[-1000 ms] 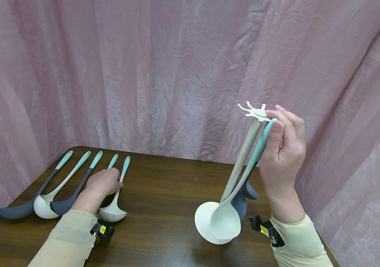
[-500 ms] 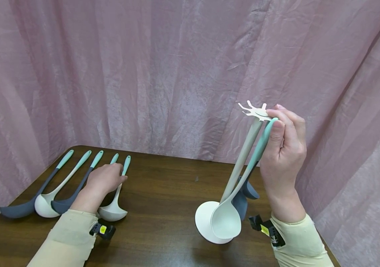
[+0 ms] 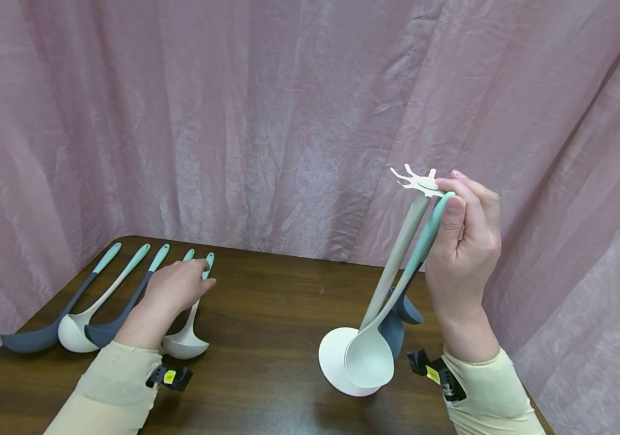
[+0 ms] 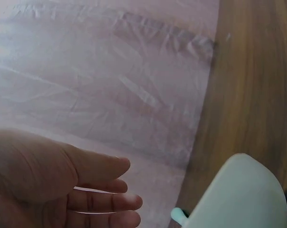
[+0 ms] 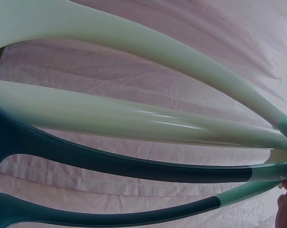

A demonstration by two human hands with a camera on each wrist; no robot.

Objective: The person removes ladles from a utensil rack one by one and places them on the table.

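On the right stands a white utensil stand (image 3: 397, 266) with a round base and a crown of hooks. My right hand (image 3: 465, 235) pinches at the crown, beside the mint handle end of a white spoon (image 3: 370, 359). Dark blue utensils (image 3: 393, 332) hang behind the spoon. My left hand (image 3: 176, 287) is over the handles of the two rightmost utensils in the row on the left. One of these is a white ladle (image 3: 185, 344); the other is mostly hidden under the hand. In the left wrist view the left fingers (image 4: 107, 202) are relaxed and hold nothing.
Left of that hand lie a dark blue utensil (image 3: 32, 339), a white ladle (image 3: 75, 334) and another dark blue utensil (image 3: 104, 332), handles pointing away. They rest on a brown wooden table (image 3: 266, 314). A pink curtain (image 3: 299, 121) hangs close behind its far edge.
My left hand has slid a little forward and to the right along the handles. The right hand and the utensil stand have stayed almost still.
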